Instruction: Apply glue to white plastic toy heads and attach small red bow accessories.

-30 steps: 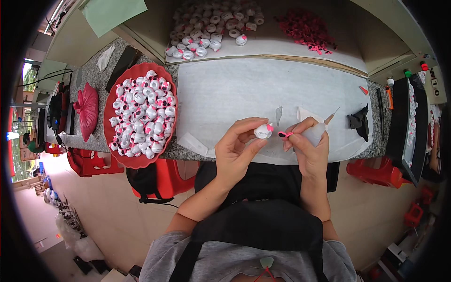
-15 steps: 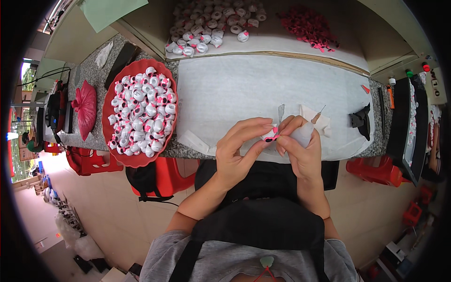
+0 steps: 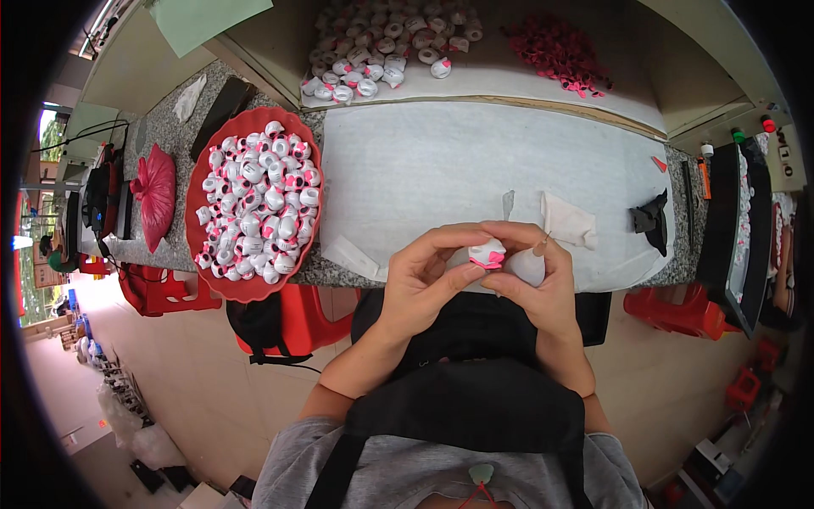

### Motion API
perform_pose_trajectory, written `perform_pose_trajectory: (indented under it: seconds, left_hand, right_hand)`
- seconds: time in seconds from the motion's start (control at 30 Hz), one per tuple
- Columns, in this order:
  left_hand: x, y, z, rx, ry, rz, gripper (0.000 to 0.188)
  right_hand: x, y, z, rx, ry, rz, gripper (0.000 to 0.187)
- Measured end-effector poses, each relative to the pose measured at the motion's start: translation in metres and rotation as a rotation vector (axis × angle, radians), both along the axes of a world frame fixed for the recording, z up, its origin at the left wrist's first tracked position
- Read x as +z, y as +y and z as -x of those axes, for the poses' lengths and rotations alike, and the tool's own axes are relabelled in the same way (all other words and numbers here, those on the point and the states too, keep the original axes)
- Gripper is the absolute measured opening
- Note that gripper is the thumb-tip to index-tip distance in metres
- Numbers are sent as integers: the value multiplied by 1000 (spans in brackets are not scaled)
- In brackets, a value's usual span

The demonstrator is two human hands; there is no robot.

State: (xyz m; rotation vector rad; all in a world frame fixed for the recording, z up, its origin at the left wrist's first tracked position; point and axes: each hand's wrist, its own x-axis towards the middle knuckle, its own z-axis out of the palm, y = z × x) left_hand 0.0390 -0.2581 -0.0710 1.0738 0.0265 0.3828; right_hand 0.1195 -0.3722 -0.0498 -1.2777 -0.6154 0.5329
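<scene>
In the head view, the left hand (image 3: 411,284) pinches the round white piece (image 3: 486,252) between thumb and fingers, the pink part (image 3: 489,264) facing near. The right hand (image 3: 555,293) curls around a translucent bottle (image 3: 526,268), just right of the piece, its tip angled far; whether right fingertips touch the piece, I cannot tell.

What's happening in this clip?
A person works over a white sheet with both hands. The left hand holds a small, rounded white-and-pink piece. The right hand, close beside it, holds a whitish, translucent rounded bottle. On the left, a red scalloped bowl is full of similar pieces; the shelf behind bears more white pieces and a heap of small pink parts.
</scene>
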Motion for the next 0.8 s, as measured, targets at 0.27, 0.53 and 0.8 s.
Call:
perform_pose_trajectory:
  seconds: [0.27,0.53,0.8]
  left_hand:
    - [-3,-3,0,-3,-40,-56,22]
    - [-3,-6,0,88,-115,-125,19]
    - [0,-3,0,55,-127,-97,18]
  right_hand:
    - [-6,-10,-1,91,201,-35,26]
    - [-10,-9,7,42,174,-114,25]
    - [-10,-7,8,51,182,-165,23]
